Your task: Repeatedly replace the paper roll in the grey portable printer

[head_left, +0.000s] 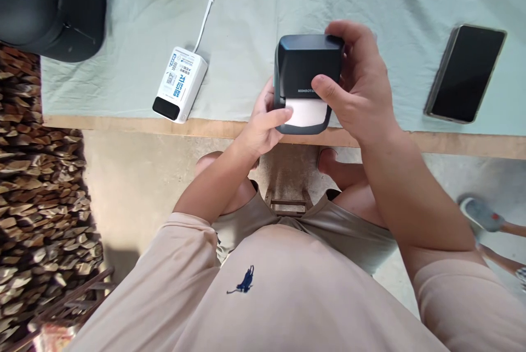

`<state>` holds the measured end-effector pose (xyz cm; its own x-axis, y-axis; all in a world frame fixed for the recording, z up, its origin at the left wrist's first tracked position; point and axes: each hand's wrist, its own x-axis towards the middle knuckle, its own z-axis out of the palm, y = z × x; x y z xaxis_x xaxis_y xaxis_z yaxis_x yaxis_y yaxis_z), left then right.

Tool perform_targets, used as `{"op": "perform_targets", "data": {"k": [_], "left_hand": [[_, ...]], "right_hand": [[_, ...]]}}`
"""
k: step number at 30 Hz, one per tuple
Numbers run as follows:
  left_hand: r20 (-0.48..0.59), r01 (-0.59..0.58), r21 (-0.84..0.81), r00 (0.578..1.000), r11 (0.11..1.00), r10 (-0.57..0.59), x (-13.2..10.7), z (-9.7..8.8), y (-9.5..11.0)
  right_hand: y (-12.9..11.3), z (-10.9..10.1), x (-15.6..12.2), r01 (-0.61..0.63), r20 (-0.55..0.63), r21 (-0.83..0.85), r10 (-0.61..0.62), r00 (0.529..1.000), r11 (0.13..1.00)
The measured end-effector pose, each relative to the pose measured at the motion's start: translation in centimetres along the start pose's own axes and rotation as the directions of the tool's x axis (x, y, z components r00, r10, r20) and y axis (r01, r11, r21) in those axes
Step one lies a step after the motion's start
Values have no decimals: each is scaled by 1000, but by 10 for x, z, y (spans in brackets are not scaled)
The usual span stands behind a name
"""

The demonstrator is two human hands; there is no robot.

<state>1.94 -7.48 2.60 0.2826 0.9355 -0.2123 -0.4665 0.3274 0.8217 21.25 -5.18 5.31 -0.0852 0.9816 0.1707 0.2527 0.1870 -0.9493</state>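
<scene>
A small dark grey label printer [306, 64] sits at the near edge of the table, with a white label [306, 112] sticking out of its front slot. My right hand [361, 89] is wrapped over the printer's top and right side, thumb lying across its front. My left hand [263, 124] holds the printer's lower left corner, and its thumb rests on the white label.
The table is covered by a pale green cloth [255, 6]. A white power bank [179, 84] with a white cable [204, 20] lies to the left. A black phone [466, 73] lies to the right, a black bag [53, 4] at far left. Stacked firewood [36, 176] stands left of my knees.
</scene>
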Motion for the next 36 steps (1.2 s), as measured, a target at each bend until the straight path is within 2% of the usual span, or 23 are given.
{"op": "perform_targets", "data": {"k": [3,5,9,12,15,19,23,27,31,34,36], "left_hand": [[-23,-64,-12,998,998,63,-4,2,5],[-28,-77,-9,997,997,77,-4,2,4],[-73,-19,19,997,1000,21,-2,1,0],[-126,20,0,992,1000,-19,0,2,-1],[-157,37,-30,987,999,-41,1,3,0],[-142,40,-48,989,998,-46,1,5,2],[-128,39,-37,991,999,-43,2,3,0],[-136,24,-32,990,999,-28,5,1,-4],[-166,76,-60,982,995,-85,8,5,0],[-165,91,-95,981,991,-106,9,10,6],[-147,88,-147,983,985,-110,8,12,10]], "right_hand": [[-7,4,-4,2,19,-1,-2,1000,1000],[0,8,-4,-21,52,21,20,998,1000],[26,13,0,-106,143,104,91,986,989],[39,15,3,-140,154,156,116,981,978],[41,15,3,-168,153,181,141,978,969],[37,12,2,-202,177,211,165,970,956],[38,13,1,-170,152,200,141,978,965],[50,20,4,-136,82,153,124,989,979],[59,23,5,-94,31,131,91,995,987],[55,18,3,-49,53,207,39,998,977],[48,14,2,-85,95,205,66,993,975]]}}
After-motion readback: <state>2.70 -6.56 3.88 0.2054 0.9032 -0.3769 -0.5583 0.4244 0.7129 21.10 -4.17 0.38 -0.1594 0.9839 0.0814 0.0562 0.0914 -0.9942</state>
